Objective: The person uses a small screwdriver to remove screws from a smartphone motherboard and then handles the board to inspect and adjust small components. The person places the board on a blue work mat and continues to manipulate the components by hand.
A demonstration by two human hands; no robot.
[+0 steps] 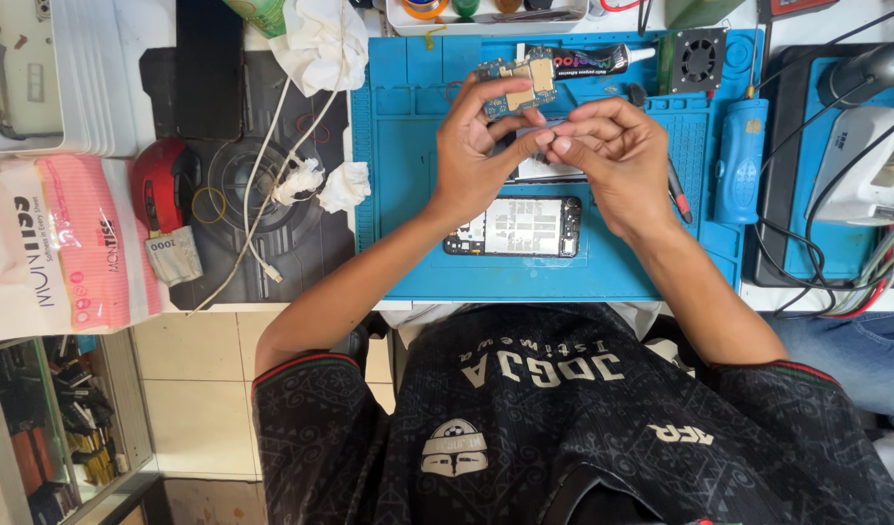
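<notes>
Head view, taking the blue work mat as the landmark. Over the middle of the mat, the left hand and the right hand meet fingertip to fingertip. Both are curled in a pinch around something very small between them; it is too small to tell what it is, and whether each hand truly grips it or only touches it I cannot tell for sure. Just beyond the left hand's fingers, toward the mat's far edge, lies a small circuit board with gold shields, and beside it a dark glue tube. Nearer the person, just below the hands, an opened phone lies flat on the mat with its insides showing.

As a judgement: a piece this small could slip from the pinch and drop into the open phone or roll off the mat; too hard a squeeze might bend it. The dangling white cable left of the mat and the tangle of black wires off its right edge could snag a forearm.

Containers: a white tray touches the mat's far edge, holding round bits, orange and green, and some other small items I cannot identify. Far left of the mat, a pink-and-white tissue pack lies beside a red mouse, with crumpled tissues nearer the mat.
</notes>
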